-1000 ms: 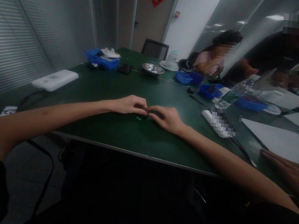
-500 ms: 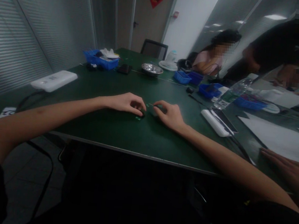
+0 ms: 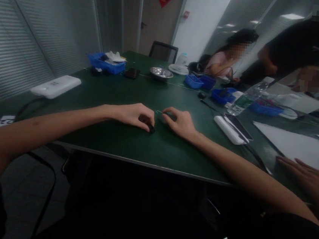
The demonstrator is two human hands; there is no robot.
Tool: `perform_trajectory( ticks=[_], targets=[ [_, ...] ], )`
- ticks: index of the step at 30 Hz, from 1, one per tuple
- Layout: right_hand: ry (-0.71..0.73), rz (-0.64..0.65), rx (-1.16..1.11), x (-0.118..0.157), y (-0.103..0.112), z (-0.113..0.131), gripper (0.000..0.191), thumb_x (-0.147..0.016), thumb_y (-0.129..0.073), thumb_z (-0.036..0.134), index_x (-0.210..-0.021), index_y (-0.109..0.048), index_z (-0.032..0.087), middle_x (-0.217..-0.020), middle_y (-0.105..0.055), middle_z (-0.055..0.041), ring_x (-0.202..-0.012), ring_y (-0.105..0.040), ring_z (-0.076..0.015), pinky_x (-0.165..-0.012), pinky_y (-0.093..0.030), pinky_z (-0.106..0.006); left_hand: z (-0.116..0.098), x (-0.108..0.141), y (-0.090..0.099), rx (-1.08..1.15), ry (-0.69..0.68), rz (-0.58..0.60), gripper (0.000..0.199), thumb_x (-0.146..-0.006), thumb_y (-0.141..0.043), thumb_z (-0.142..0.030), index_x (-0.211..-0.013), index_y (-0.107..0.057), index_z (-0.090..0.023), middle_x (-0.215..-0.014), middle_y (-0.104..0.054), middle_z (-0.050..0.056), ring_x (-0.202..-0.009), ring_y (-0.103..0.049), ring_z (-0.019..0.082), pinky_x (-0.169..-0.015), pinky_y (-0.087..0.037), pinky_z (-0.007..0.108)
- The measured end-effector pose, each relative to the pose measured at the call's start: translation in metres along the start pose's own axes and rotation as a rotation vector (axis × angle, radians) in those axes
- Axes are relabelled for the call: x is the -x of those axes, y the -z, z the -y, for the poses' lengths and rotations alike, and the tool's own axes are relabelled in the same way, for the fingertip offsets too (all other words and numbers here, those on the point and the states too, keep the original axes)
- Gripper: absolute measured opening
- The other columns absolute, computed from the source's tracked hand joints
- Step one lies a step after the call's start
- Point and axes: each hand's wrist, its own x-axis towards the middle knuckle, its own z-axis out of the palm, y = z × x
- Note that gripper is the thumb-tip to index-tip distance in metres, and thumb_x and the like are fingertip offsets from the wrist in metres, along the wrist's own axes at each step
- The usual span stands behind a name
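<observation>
My left hand (image 3: 139, 115) is closed on a small dark object (image 3: 152, 129), which shows at its fingertips just above the green table (image 3: 134, 143). To the right of it, my right hand (image 3: 179, 122) rests low over the table, thumb and forefinger pinched together. A thin pale piece (image 3: 159, 112) sticks out from that pinch toward the left hand; it is too small to name. The two hands are a short gap apart.
A white power bank (image 3: 57, 86) lies left; another (image 3: 229, 130) lies right beside a phone. Behind stand a metal bowl (image 3: 161, 73), blue baskets (image 3: 193, 81) and a clear bottle (image 3: 247, 98). Another person's hand (image 3: 307, 177) rests near white paper (image 3: 290, 144) at right.
My left hand has lowered its fingertips toward me, and the dark object shows more clearly in them. The green glints beneath that hand are gone. My right hand has barely moved.
</observation>
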Motion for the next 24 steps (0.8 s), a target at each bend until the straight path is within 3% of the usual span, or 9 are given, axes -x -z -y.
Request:
perform_trajectory(
  ticks=[3,6,12,15,19,24],
  targets=[
    [0.001,0.003,-0.001,0.0,0.0,-0.001,0.035,-0.101,-0.055,0.047,-0.119,-0.074,0.024,-0.085,-0.077,-0.0037,-0.065,-0.063,-0.0175,-0.066,-0.043,-0.029,0.017,0.006,0.016,-0.079,0.079,-0.037,0.028,-0.092,-0.072,-0.041,-0.113,-0.076,-0.023,-0.107,-0.072,0.006,-0.094,-0.066,0.02,-0.081,-0.049,0.03],
    [0.005,0.019,-0.001,0.001,0.001,-0.001,0.036,-0.101,-0.055,0.047,-0.12,-0.073,0.023,-0.08,-0.074,-0.003,-0.062,-0.061,-0.0165,-0.064,-0.041,-0.028,0.051,0.027,0.046,-0.207,0.245,-0.11,0.035,-0.092,-0.07,-0.046,-0.117,-0.074,-0.022,-0.113,-0.072,0.006,-0.099,-0.066,0.022,-0.084,-0.048,0.03],
    [0.003,0.036,-0.017,0.002,0.003,0.001,0.037,-0.101,-0.054,0.048,-0.121,-0.072,0.023,-0.079,-0.073,-0.0029,-0.06,-0.059,-0.0156,-0.062,-0.04,-0.028,0.138,0.104,0.11,-0.581,0.718,-0.399,0.04,-0.094,-0.068,-0.041,-0.122,-0.073,-0.013,-0.112,-0.072,0.008,-0.099,-0.063,0.022,-0.086,-0.044,0.029],
    [0.0,0.043,-0.018,0.001,0.003,0.001,0.037,-0.101,-0.054,0.048,-0.121,-0.072,0.023,-0.078,-0.073,-0.0028,-0.061,-0.059,-0.0159,-0.062,-0.04,-0.028,0.166,0.14,0.129,-0.719,0.922,-0.457,0.035,-0.097,-0.068,-0.031,-0.122,-0.071,-0.006,-0.104,-0.07,0.007,-0.091,-0.058,0.018,-0.084,-0.042,0.028],
    [0.012,0.043,-0.003,0.001,0.002,0.0,0.038,-0.101,-0.054,0.049,-0.121,-0.072,0.023,-0.078,-0.073,-0.0027,-0.061,-0.06,-0.0163,-0.063,-0.041,-0.028,0.177,0.164,0.137,-0.771,1.066,-0.5,0.039,-0.095,-0.072,-0.03,-0.121,-0.07,-0.002,-0.093,-0.066,0.003,-0.083,-0.05,0.016,-0.079,-0.039,0.026],
    [0.013,0.036,0.005,0.001,0.001,-0.001,0.037,-0.101,-0.054,0.049,-0.121,-0.073,0.024,-0.078,-0.073,-0.0025,-0.06,-0.059,-0.0162,-0.063,-0.04,-0.028,0.165,0.157,0.13,-0.863,0.971,-0.584,0.038,-0.095,-0.072,-0.033,-0.117,-0.071,-0.003,-0.101,-0.067,0.005,-0.087,-0.046,0.016,-0.083,-0.039,0.027]
  ],
)
